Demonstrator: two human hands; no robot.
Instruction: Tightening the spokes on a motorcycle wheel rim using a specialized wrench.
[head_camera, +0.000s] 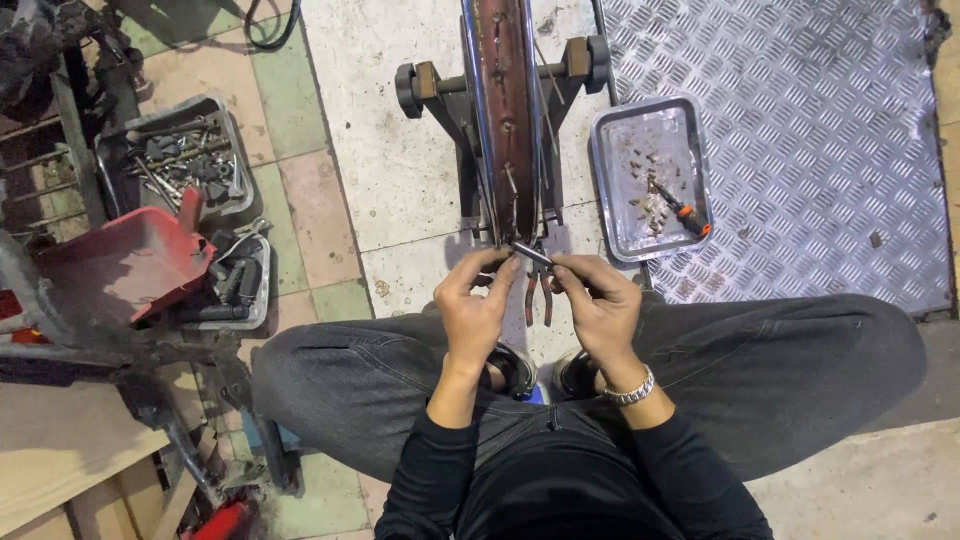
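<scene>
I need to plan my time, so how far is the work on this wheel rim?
Looks done: many small metal pieces lie in the metal tray beside a screwdriver. In hand: left hand and right hand hold a small metal part at the rusty rim. Left: a few spokes remain on the rim.

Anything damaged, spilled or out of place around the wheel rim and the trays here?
The wheel rim on its stand looks heavily rusted inside. Small bits lie loosely scattered in the metal tray beside a screwdriver. Both hands, left and right, meet at the rim's near edge. Nothing looks spilled.
</scene>
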